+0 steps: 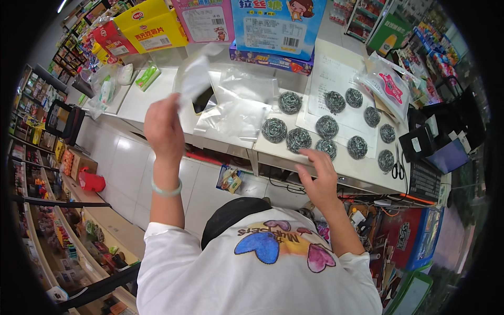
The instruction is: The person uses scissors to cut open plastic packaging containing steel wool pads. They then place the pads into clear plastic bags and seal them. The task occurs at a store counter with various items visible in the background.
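Note:
Raised over the counter [139, 102], my left hand [165, 124] grips a clear plastic bag [193, 76], blurred by motion. More clear plastic bags [244, 94] lie flat and overlapping to the right of it. My right hand [321, 177] is at the counter's front edge with its fingers apart. Its fingertips are close to a steel wool scourer [298, 139]; whether they touch cannot be made out. Beside that one lie another round scourer [274, 130] and a third [326, 149]. Several more are spread to the right, some on printed paper sheets [319, 84].
Yellow [153, 29], pink [206, 23] and blue snack boxes [275, 29] stand along the back. Black-handled scissors [398, 167] lie near a keyboard [423, 189] at right. A green tissue pack [148, 76] sits at left. Below the counter, a small box [229, 179] is on the floor.

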`<state>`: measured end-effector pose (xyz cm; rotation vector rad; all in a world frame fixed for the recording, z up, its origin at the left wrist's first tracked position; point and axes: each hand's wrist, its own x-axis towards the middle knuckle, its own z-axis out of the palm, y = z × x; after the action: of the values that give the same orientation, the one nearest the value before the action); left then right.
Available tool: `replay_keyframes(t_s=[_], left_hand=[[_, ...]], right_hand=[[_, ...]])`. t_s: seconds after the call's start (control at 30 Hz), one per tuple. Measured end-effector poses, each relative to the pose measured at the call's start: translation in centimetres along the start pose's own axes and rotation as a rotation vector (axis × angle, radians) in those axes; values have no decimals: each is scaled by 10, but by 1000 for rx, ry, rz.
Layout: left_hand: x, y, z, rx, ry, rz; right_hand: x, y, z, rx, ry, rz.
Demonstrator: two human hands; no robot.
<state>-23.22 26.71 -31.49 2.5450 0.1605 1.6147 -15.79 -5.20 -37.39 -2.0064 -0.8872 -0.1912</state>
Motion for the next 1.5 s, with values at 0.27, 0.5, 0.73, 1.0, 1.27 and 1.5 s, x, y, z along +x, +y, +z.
replay_keyframes(t_s=[0.27, 0.5, 0.73, 1.0, 1.27, 1.5], left_hand=[[33, 116, -43, -526, -580, 500], [46, 121, 6, -957, -484, -198], [1, 122, 80, -2022, -910, -1114], [-26, 168, 108, -1628, -1145, -983], [-34, 201, 104, -1646, -1082, -1108], [-39, 215, 108, -1305, -1174, -787]], right_hand=[[34, -67, -19, 127, -57, -367], [5, -23, -15, 623, -445, 340], [16, 1, -61, 1059, 90, 509], [4, 33, -74, 719, 131, 554], [-4, 47, -61, 616, 272, 553], [-11, 52, -61, 591, 312, 461]])
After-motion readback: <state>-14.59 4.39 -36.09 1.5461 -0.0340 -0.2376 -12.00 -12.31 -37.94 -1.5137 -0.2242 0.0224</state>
